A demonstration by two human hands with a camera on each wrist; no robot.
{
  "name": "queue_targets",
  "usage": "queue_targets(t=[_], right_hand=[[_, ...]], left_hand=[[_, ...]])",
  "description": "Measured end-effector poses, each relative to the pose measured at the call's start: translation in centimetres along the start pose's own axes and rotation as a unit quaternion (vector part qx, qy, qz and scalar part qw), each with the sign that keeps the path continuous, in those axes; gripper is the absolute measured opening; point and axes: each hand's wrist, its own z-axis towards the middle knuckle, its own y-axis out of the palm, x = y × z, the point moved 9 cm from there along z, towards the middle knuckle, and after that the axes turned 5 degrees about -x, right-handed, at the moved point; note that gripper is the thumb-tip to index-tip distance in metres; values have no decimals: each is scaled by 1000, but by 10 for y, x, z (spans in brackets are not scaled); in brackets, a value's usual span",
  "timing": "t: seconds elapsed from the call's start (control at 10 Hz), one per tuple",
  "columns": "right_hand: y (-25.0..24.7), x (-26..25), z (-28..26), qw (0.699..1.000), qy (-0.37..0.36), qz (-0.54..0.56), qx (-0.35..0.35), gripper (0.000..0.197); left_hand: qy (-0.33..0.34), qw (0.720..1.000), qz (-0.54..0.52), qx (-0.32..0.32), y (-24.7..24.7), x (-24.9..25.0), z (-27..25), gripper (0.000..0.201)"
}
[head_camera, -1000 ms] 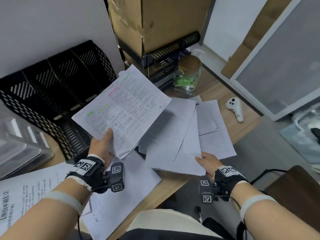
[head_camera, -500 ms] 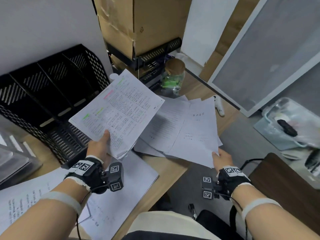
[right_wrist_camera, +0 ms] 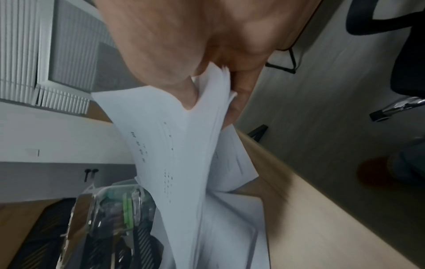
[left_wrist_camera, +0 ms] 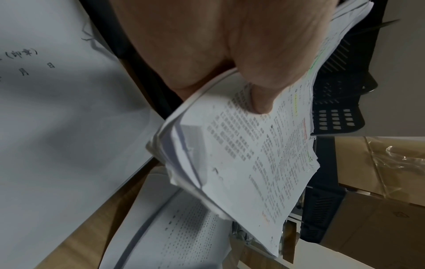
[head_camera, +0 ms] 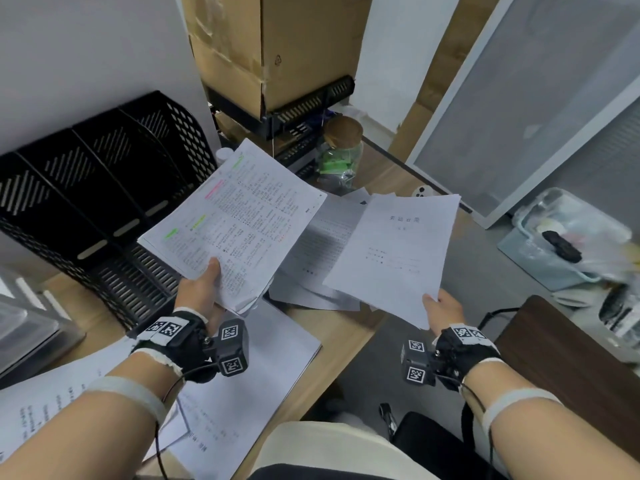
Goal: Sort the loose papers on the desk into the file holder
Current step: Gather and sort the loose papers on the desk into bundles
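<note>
My left hand (head_camera: 202, 291) grips a stack of printed sheets with coloured highlights (head_camera: 235, 220) by its near corner, thumb on top (left_wrist_camera: 260, 102), held above the desk in front of the black mesh file holder (head_camera: 86, 188). My right hand (head_camera: 441, 308) pinches a thin sheaf of white papers (head_camera: 394, 251) at its lower corner, raised off the desk, thumb on top (right_wrist_camera: 184, 94). More loose papers (head_camera: 318, 258) lie on the wooden desk (head_camera: 343, 327) between the two held stacks. The holder's slots look empty.
Other sheets (head_camera: 242, 393) lie near the desk's front edge. A lidded glass jar (head_camera: 341, 150), a white controller (head_camera: 422, 192) and stacked cardboard boxes (head_camera: 277, 46) on a black rack stand behind. A clear bin (head_camera: 568, 240) and a dark stool (head_camera: 571, 358) are at right.
My right hand has lifted its sheaf off the pile on the desk and drawn it up and to the right. The left hand keeps its stack nearly still.
</note>
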Motion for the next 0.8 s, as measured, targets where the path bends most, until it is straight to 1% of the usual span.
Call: queue_targets(t=[0.1,0.2,0.3,0.4,0.5,0.6,0.7,0.8], right_hand=[[23,-12,17,999,-12,-11,-32,31],[60,-19,35,993,14,-57,-102,29],[104,-16,57,975,57,-115,-182,28],[133,-22,67,964,70,-163,-198,34],[145,-28,67,963,101,-177,-179,72],[156,-33,73,965,104,-166,-177,87],[168,-35,68,944,116,-187,-245,59],[169,-39,63,929,114,-201,-288,51]], left_hand=[[-4,1000,-4,9,1,1,-3,30],[-1,1000,0,21,3,3,-4,39],[-7,999,4,46,-1,2,1,43],[-25,999,-4,42,4,2,0,41],[-23,999,-17,44,8,3,2,38],[-27,999,-27,30,2,-1,9,34],[-29,999,-36,16,1,0,11,27],[-26,999,-44,8,-2,2,13,21]])
